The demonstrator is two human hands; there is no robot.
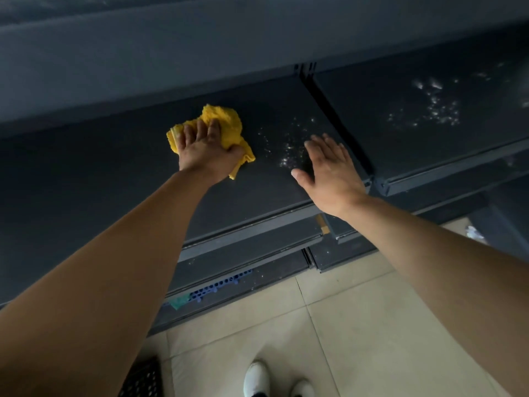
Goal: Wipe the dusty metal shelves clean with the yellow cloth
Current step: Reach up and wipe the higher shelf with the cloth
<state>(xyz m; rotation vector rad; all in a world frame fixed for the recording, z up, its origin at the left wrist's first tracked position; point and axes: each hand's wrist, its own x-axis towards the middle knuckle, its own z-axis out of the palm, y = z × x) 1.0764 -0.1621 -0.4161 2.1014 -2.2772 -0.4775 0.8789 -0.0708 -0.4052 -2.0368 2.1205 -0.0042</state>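
- Left hand [206,151] is clamped down on the yellow cloth [226,124], fingers spread over the bunched fabric, pressing it flat to the dark metal shelf [100,173].
- Right hand [329,170] is empty, fingers apart and extended, palm down over the shelf just beside a scatter of white dust specks [289,150]; whether it touches the surface, I cannot tell.
- Cloth sits left of that dust patch, near it but not yet on it.
- Judging by this, we're mid-wipe: the stretch left of the cloth looks clean, the specks to its right remain.
- Next move calls for a firm sweep rightward through the specks, with the free hand lifting clear.
- Neighbouring shelf [429,124] beyond the divider carries a heavier dusting [432,107], and the lower shelves [257,253] show flecks too. Plenty left to do.
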